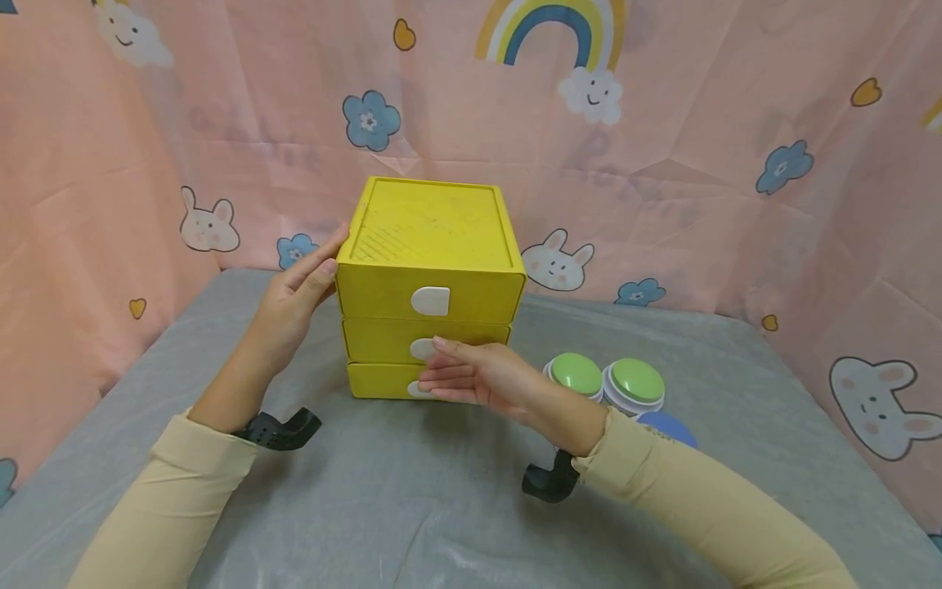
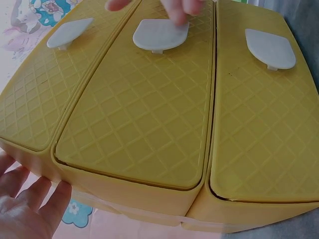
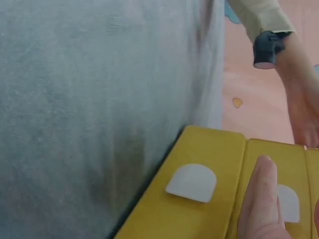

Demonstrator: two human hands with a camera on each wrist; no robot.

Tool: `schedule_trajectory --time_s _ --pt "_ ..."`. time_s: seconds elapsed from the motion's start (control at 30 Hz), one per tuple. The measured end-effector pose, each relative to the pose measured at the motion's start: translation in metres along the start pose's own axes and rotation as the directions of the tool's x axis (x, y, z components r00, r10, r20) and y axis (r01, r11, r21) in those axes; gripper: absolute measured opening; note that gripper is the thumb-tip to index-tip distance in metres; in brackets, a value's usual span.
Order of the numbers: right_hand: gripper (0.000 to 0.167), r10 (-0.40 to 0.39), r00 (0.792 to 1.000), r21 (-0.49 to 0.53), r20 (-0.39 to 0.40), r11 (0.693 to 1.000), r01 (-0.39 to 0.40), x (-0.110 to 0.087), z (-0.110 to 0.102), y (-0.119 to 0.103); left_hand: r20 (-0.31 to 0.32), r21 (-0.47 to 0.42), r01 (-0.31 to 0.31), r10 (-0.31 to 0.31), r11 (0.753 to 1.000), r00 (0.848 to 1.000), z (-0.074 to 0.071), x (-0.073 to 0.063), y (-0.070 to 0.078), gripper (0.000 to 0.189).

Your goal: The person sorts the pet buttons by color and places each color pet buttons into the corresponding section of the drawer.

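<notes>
A yellow three-drawer storage box [image 1: 427,225] stands upright on the grey cloth, all its drawers closed. Each drawer front carries a white rounded handle, and the middle handle [image 2: 157,37] is partly covered by fingertips. My left hand [image 1: 287,315] rests along the box's upper left side with fingers extended; in the left wrist view its fingertips lie at the box's side. In front of the middle drawer is my right hand [image 1: 482,376], fingers fairly straight and thumb apart from them. Its fingertips are right at the middle handle's edge.
Two round white pieces with green domed tops, a left one [image 1: 576,374] and a right one [image 1: 634,383], stand right of the box. A blue round top [image 1: 668,427] shows partly behind the right sleeve. A pink patterned curtain [image 1: 456,123] hangs behind the grey-covered table [image 1: 353,507].
</notes>
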State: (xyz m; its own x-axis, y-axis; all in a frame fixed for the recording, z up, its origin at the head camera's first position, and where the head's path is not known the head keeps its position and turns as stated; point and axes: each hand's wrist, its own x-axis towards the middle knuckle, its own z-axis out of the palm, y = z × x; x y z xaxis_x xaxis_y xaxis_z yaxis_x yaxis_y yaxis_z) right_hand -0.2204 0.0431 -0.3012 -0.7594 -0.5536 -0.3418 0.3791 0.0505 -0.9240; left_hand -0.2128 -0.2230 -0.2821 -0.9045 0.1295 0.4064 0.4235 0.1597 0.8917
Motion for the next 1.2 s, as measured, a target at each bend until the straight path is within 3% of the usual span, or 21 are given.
schedule_trajectory --time_s 0.27,0.67,0.93,1.2 --pt "0.054 0.044 0.999 0.036 -0.021 0.998 -0.043 0.007 0.003 0.01 0.005 -0.004 -0.002 0.002 1.0 1.0 0.0 0.0 0.0 0.051" --pt "0.059 0.029 0.998 0.163 -0.052 0.986 -0.02 0.01 0.005 0.013 0.007 0.004 -0.001 0.001 1.0 1.0 0.0 0.0 0.001 0.053" --pt "0.041 -0.01 0.989 0.272 -0.149 0.961 0.051 0.009 0.014 0.016 0.0 0.001 0.011 -0.011 1.0 1.0 0.001 0.0 0.002 0.052" --pt "0.041 -0.025 0.988 0.261 -0.149 0.963 0.064 0.004 0.017 0.022 0.005 -0.015 0.015 -0.015 1.0 1.0 0.002 0.0 0.003 0.052"
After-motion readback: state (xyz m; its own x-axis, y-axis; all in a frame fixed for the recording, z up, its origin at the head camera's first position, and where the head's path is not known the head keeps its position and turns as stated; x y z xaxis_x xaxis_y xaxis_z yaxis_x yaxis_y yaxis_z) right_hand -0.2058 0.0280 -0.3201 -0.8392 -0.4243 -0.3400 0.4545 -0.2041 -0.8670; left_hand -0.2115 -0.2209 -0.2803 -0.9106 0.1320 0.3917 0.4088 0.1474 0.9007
